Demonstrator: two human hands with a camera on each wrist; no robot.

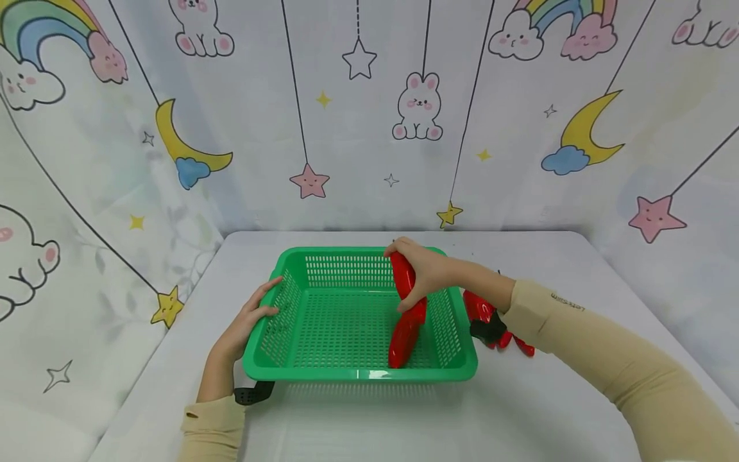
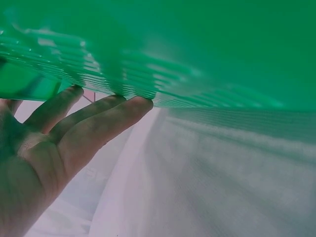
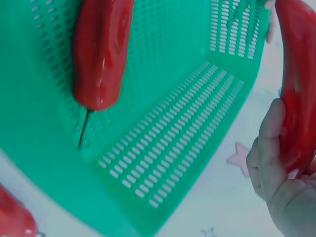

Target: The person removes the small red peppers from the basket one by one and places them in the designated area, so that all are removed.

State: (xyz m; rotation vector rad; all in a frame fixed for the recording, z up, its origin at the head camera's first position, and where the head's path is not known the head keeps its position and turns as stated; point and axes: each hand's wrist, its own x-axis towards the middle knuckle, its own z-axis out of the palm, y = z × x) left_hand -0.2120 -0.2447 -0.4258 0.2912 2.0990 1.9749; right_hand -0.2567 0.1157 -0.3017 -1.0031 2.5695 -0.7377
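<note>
My right hand (image 1: 424,269) grips a long, glossy red pepper (image 1: 403,274) above the right part of a green plastic basket (image 1: 358,375). In the right wrist view, the fingers (image 3: 271,143) wrap round the lower part of that pepper (image 3: 298,79). A second red pepper (image 1: 402,346) lies inside the basket, near its front right; its thin dark stem shows in the right wrist view. At the basket's left side, my left hand (image 1: 245,324) holds the rim. Two digits reach over the rim, while several fingers (image 2: 106,121) touch the slotted outer wall from below.
More red peppers (image 1: 478,307) lie on the white table (image 1: 543,398) to the right of the basket, partly hidden by the right forearm and a black wrist device (image 1: 488,329). A patterned cloth backdrop (image 1: 369,141) stands behind the table.
</note>
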